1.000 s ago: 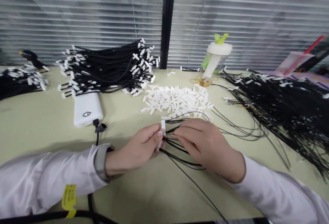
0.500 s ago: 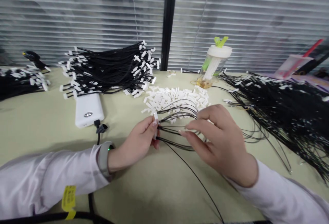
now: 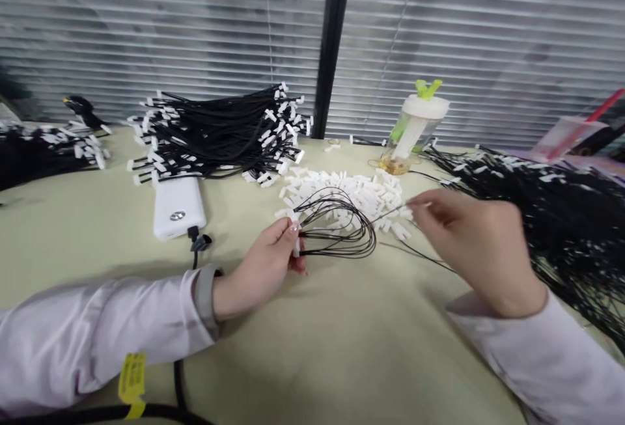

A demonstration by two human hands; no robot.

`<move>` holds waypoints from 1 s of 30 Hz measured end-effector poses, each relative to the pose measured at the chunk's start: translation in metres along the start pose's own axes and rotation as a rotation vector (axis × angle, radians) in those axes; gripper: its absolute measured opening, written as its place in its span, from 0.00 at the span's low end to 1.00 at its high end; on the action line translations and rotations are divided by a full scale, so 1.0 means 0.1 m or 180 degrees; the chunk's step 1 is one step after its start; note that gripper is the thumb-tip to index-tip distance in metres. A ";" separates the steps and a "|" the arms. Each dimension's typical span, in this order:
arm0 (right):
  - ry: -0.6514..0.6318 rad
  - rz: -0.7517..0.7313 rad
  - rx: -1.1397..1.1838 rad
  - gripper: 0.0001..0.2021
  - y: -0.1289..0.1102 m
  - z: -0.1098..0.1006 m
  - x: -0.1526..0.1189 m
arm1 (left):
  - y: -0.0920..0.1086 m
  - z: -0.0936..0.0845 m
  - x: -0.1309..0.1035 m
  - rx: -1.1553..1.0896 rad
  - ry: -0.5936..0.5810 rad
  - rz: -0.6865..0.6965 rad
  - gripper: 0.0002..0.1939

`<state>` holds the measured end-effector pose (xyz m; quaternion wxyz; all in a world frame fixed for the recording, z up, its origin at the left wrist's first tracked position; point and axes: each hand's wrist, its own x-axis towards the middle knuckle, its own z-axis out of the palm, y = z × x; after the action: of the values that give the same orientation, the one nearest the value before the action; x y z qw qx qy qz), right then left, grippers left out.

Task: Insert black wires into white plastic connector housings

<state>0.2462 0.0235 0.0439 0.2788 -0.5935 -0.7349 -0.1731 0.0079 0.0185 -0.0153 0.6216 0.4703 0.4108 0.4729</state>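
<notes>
My left hand (image 3: 258, 275) pinches a white plastic connector (image 3: 296, 246) between thumb and fingers, which hide part of it. From the connector, thin black wires (image 3: 342, 255) curve to the right in a bundle of loops above the table. My right hand (image 3: 481, 246) is closed in a pinch, to the right of the loops. A thin dark wire (image 3: 390, 212) runs from the loops to its fingertips. Just behind the loops lies a heap of small white connectors (image 3: 356, 187).
Bundled black cables with white ends (image 3: 219, 129) lie at the back left, beside a white power bank (image 3: 178, 210). A clear cup with a green-topped lid (image 3: 415, 129) stands at the back. Loose black wires (image 3: 551, 210) cover the right side. A thick black cable (image 3: 166, 412) crosses the lower left.
My right hand has moved right, away from the loops, and a wire now stretches to it. The single wire that trailed toward the front edge no longer shows there. My left hand keeps the connector.
</notes>
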 end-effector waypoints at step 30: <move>-0.1441 -0.0776 0.1712 0.08 -0.58 0.10 -0.14 | 0.04 0.00 -0.11 0.1182 -0.0635 0.0291 0.14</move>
<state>0.1900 0.0052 0.0319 0.2325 -0.4304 -0.8625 0.1299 0.0045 0.0084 -0.0103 0.5398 0.6394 0.4056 0.3679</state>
